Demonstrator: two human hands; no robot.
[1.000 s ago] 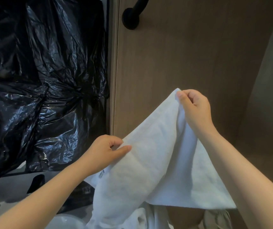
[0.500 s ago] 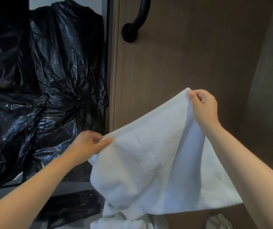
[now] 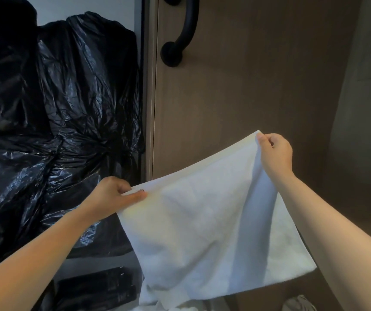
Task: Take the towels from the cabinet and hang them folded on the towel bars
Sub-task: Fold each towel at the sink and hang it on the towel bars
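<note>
Wood-grain cabinet door (image 3: 258, 90): brown, fills the upper centre and right of the frame.

Black plastic bags (image 3: 56, 135): crinkled and glossy, covering the left side from top to lower left.

White towel (image 3: 202, 225): lower centre, held up in front of the door and spread between both hands, its top edge sloping up to the right and the rest hanging down.

Left hand (image 3: 112, 196): centre left, pinching the towel's lower left corner, thumb on top, fingers curled beneath.

Right hand (image 3: 274, 153): centre right, higher, fingers curled round the upper right corner.

Door handle (image 3: 181, 39): black, curved, top centre.
</note>
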